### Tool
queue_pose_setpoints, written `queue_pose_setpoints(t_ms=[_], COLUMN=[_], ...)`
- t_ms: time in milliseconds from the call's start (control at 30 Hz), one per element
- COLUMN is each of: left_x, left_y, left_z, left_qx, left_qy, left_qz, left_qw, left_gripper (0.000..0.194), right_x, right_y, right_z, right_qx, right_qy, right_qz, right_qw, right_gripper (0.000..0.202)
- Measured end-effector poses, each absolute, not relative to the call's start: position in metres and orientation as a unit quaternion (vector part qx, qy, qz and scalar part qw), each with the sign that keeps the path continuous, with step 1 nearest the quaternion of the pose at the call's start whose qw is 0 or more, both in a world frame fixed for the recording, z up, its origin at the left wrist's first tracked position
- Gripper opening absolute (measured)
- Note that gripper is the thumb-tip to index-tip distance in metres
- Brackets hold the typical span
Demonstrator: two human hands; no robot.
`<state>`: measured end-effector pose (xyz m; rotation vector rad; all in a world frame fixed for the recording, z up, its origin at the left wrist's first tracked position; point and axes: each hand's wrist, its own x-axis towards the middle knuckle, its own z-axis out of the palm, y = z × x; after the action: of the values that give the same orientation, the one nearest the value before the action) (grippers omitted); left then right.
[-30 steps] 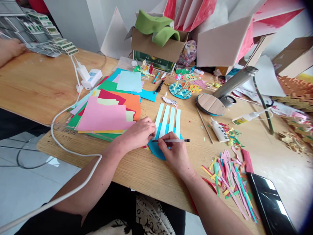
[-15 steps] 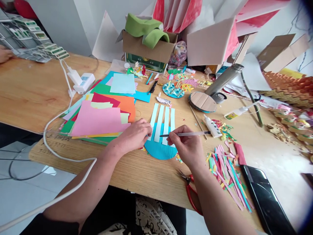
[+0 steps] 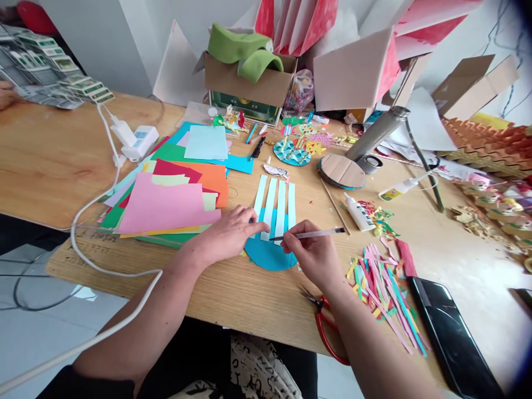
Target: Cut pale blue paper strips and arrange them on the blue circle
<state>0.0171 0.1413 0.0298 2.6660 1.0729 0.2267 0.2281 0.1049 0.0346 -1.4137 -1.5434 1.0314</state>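
Observation:
A round blue paper piece (image 3: 270,259) lies at the table's front edge, with several pale mint paper strips (image 3: 281,205) laid side by side over it, reaching past its far edge. My left hand (image 3: 233,233) rests at its left side, one digit stretched out onto the strips, holding nothing. Between the fingers of my right hand (image 3: 313,252) is a pen (image 3: 320,233), its dark tip pointing left at the lower ends of the strips. Red-handled scissors (image 3: 328,327) lie by my right forearm.
Stacked coloured paper (image 3: 166,202) lies on the left, beside a white cable (image 3: 89,202). To the right are a glue bottle (image 3: 359,213), loose paper strips (image 3: 388,293) and a black phone (image 3: 451,332). Behind stand a metal flask (image 3: 378,133) and a cardboard box (image 3: 249,86).
My left hand has moved slightly right, its digit now stretched across the strips. The pen tip has shifted a little down, nearer the strips' lower ends. The view has moved slightly.

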Motion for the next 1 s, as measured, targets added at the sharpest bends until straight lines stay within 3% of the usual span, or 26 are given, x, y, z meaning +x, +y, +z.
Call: queue_pose_setpoints(t_ms=[1000], left_x=[0.015], left_y=[0.143], left_z=[0.028], left_qx=[0.916], left_qy=[0.363], left_qz=[0.088], left_qw=[0.143], left_gripper=[0.039], right_x=[0.223], right_y=[0.102], right_z=[0.02], right_qx=[-0.557], right_qy=[-0.645], right_qz=[0.378], right_qw=[0.362], right_gripper=[0.013])
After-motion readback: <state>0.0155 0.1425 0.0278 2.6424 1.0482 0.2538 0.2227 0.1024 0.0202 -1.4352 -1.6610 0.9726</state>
